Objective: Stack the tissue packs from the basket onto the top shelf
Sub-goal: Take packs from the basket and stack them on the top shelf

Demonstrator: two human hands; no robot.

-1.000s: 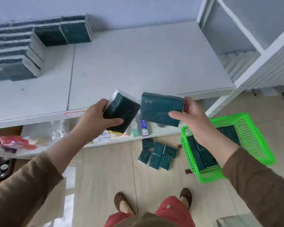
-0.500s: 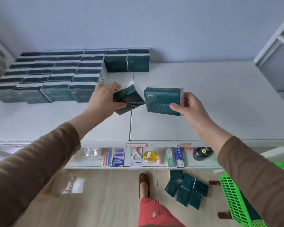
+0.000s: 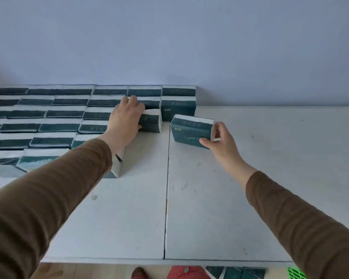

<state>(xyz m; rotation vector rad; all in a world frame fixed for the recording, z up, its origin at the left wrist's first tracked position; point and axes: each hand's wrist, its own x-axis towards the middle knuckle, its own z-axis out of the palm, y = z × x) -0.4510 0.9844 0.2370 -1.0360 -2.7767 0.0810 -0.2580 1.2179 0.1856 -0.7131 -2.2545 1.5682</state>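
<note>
While both arms reach out over the white top shelf [image 3: 250,198], each hand has its own dark green tissue pack. The left hand [image 3: 127,117] is curled around a pack [image 3: 152,122] that sits on the shelf surface, right up against the end of the stacked rows [image 3: 48,121] and just in front of the taller stack by the wall [image 3: 178,106]; fingers go over the top and far side, thumb low on the near side, so it's a proper grip, not just a touch. The right hand [image 3: 220,140] pinches the second pack [image 3: 191,130] by its right end, thumb on the front face and fingers behind the white edge. That pack is tilted a bit and I honestly can't tell whether its bottom is on the shelf or just above it. It's just to the right of the seam between the two shelf panels, near the other pack but not touching it. Both sleeves are brown. At the bottom edge you can see a few more green packs on the floor [image 3: 236,272] and a corner of the bright green basket [image 3: 295,273].
</note>
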